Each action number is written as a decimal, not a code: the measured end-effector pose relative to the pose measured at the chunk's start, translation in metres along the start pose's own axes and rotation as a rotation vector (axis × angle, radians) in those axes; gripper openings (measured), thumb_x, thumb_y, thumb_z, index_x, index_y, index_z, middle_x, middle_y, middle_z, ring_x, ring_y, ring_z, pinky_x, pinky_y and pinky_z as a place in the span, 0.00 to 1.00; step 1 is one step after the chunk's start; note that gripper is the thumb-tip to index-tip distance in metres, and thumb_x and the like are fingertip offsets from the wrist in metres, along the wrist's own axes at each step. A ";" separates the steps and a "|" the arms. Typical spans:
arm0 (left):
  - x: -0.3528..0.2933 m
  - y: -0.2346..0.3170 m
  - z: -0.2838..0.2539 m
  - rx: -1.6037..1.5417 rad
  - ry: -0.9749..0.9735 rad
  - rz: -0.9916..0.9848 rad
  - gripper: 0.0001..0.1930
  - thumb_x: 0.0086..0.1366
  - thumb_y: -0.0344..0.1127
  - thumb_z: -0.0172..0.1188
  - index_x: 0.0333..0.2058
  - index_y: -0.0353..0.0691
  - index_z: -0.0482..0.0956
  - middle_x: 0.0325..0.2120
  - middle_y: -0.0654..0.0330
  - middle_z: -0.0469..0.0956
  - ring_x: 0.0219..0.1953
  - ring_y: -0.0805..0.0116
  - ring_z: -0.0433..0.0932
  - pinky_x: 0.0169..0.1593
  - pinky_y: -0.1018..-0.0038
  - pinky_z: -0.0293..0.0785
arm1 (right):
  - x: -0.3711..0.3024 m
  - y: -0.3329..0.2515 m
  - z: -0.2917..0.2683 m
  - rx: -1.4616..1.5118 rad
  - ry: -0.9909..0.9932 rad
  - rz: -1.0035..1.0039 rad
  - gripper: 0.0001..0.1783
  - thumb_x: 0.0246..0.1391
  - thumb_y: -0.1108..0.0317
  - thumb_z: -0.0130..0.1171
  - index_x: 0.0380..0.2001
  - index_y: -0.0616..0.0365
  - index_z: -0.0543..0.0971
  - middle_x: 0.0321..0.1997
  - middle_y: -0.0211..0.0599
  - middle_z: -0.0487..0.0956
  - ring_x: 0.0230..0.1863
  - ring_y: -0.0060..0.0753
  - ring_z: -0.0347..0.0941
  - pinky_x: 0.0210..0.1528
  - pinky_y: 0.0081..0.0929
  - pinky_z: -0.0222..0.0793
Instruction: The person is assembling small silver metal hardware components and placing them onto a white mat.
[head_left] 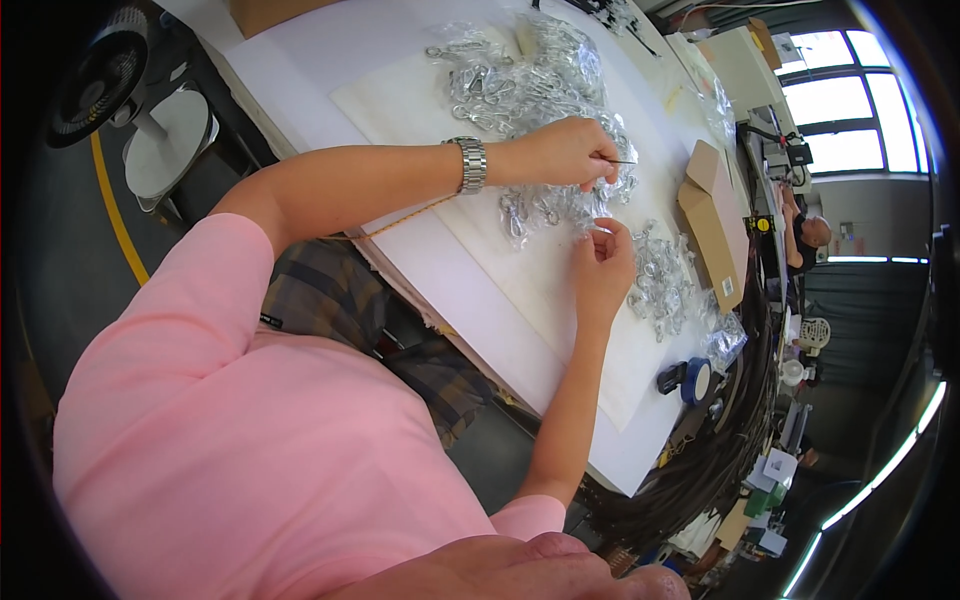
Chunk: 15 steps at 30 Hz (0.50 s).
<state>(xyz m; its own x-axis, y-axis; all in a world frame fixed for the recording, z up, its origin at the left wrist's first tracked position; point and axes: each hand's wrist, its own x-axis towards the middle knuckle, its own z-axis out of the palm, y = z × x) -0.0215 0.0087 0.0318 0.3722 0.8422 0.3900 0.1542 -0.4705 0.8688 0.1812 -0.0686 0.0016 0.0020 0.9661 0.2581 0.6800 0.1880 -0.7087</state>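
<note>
A steel-banded watch marks my left wrist. My left hand [578,152] is closed in a pinch on a thin dark stick-like piece [626,162], whose exact kind I cannot make out. Beneath it spreads a large heap of small clear plastic bags [545,75] with shiny silver metal pieces inside. My right hand [606,262] has its fingers curled together at the edge of this heap, close to some clear plastic; what it pinches is too small to name. Beside the right hand lies a smaller pile of bagged silver pieces [660,280].
The white-covered table [530,325] bears an open cardboard box [713,225] and a tape roll with a blue rim [695,382]. A bundle of long dark strands [700,470] lies past the table's edge. A fan [98,85] and a white stool [168,150] stand nearby. Another person [803,240] sits farther off.
</note>
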 end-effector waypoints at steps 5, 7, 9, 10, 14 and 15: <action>0.004 -0.010 -0.001 0.091 -0.082 0.021 0.13 0.68 0.40 0.59 0.38 0.36 0.85 0.21 0.62 0.82 0.22 0.75 0.76 0.30 0.74 0.71 | 0.014 0.010 -0.022 0.719 0.015 0.183 0.13 0.58 0.77 0.57 0.47 0.66 0.77 0.37 0.36 0.82 0.39 0.31 0.80 0.45 0.27 0.76; -0.003 -0.016 0.006 0.098 -0.118 0.004 0.14 0.69 0.42 0.60 0.40 0.37 0.84 0.24 0.61 0.83 0.22 0.74 0.76 0.29 0.74 0.71 | 0.017 0.017 -0.026 1.214 -0.089 0.267 0.14 0.57 0.79 0.56 0.47 0.67 0.75 0.42 0.42 0.81 0.45 0.36 0.81 0.53 0.33 0.78; -0.008 -0.006 0.010 0.102 -0.163 -0.005 0.15 0.69 0.45 0.60 0.42 0.38 0.84 0.27 0.59 0.84 0.22 0.74 0.76 0.29 0.73 0.71 | 0.015 0.020 -0.024 1.311 -0.049 0.283 0.14 0.58 0.79 0.55 0.48 0.67 0.75 0.44 0.43 0.81 0.47 0.37 0.80 0.57 0.36 0.77; -0.009 0.005 0.009 0.053 -0.292 -0.177 0.15 0.69 0.45 0.62 0.41 0.38 0.83 0.29 0.59 0.84 0.21 0.76 0.75 0.27 0.75 0.69 | 0.014 0.022 -0.023 1.409 -0.015 0.298 0.13 0.60 0.79 0.54 0.49 0.67 0.74 0.46 0.45 0.80 0.49 0.39 0.80 0.60 0.39 0.77; -0.008 -0.014 0.005 -0.499 -0.545 -0.441 0.13 0.67 0.43 0.66 0.36 0.37 0.81 0.28 0.59 0.83 0.17 0.82 0.69 0.19 0.82 0.61 | 0.018 0.014 -0.018 1.495 -0.061 0.241 0.10 0.60 0.78 0.54 0.46 0.66 0.74 0.46 0.47 0.80 0.51 0.40 0.79 0.63 0.42 0.75; -0.006 -0.017 0.008 -0.494 -0.549 -0.427 0.13 0.67 0.43 0.66 0.36 0.37 0.81 0.28 0.59 0.83 0.17 0.82 0.69 0.19 0.82 0.61 | 0.016 0.018 -0.019 1.483 -0.049 0.228 0.09 0.60 0.78 0.54 0.44 0.65 0.74 0.45 0.47 0.81 0.50 0.40 0.80 0.63 0.43 0.76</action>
<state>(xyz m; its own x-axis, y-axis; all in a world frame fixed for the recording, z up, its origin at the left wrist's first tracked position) -0.0187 0.0093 0.0121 0.7835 0.6142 -0.0937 0.0125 0.1352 0.9907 0.2071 -0.0532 0.0055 -0.0420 0.9977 0.0532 -0.6719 0.0112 -0.7406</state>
